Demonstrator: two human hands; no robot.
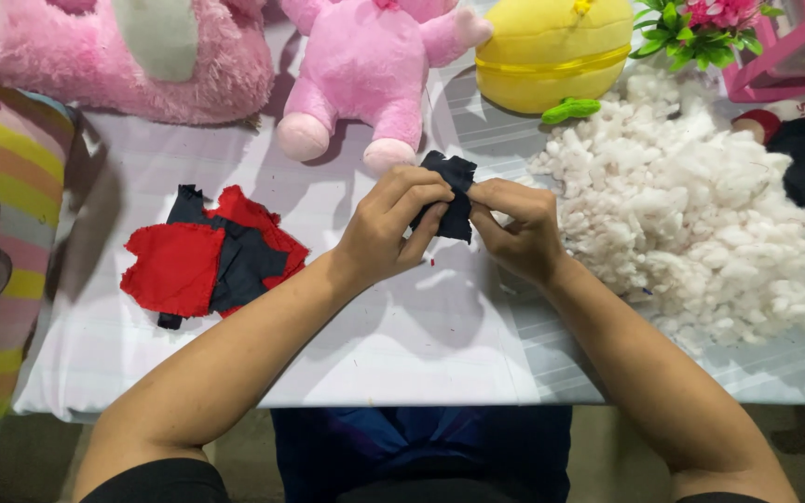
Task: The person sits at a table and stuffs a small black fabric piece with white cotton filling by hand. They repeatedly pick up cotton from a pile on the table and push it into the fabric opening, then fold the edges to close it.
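While both hands met over the middle of the bench [402, 354], the left hand [388, 233] and right hand [519, 228] each kept a narrow fingertip grip on one dark navy fabric piece [451, 200], held just above the surface. Open bench lay bare between the forearms, down to the near edge. Left of the hands: red and navy scraps [211, 256], stacked, well apart. Right: white stuffing heap [691, 214], just beside the right hand. Along the far edge: pink plush toy [365, 74], larger pink plush [114, 51], yellow cushion [552, 51]. Striped pillow [2, 242] at the left edge.
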